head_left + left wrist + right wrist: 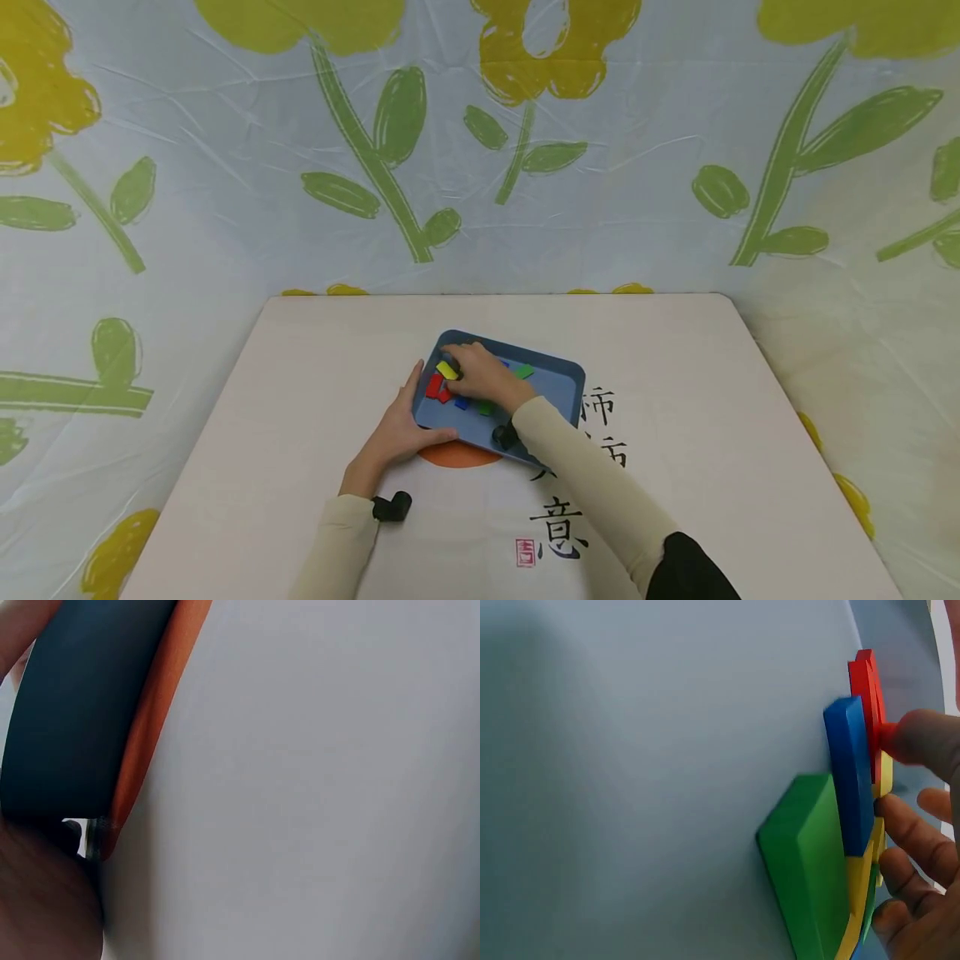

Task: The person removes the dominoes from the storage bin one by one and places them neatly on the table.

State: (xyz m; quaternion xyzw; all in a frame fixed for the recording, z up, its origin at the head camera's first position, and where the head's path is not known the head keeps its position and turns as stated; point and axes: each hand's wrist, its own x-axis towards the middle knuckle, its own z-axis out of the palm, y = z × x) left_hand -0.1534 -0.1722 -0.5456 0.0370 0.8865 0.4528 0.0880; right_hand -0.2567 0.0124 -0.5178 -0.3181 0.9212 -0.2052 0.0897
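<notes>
- Left hand (397, 429), left of centre: spread wide, straight fingers along the left edge of the blue tray (553, 398), thumb along its near edge; only partly visible at the left of the left wrist view.
- Right hand (489, 377), centre: narrow and curled, pinching a yellow block (447, 370) between thumb and forefinger, over the tray's left part.
- Cream sleeves (592, 479), bottom of frame; black device (392, 507) at the left wrist.
- Red seal mark (526, 552) and black characters (558, 529), lower right of centre on the pale table (675, 400); upper characters partly covered.
- Orange shape (459, 455), just below the tray's near edge, partly hidden by it.
- Tray at mid-frame, turned slightly askew. Inside: red blocks (434, 385) just beside the yellow one; blue block (461, 403) and green block (486, 408) to their right; second green block (524, 372) nearer the far rim.
- Across the top: pale backdrop (637, 208), printed with yellow flowers and green stems.
</notes>
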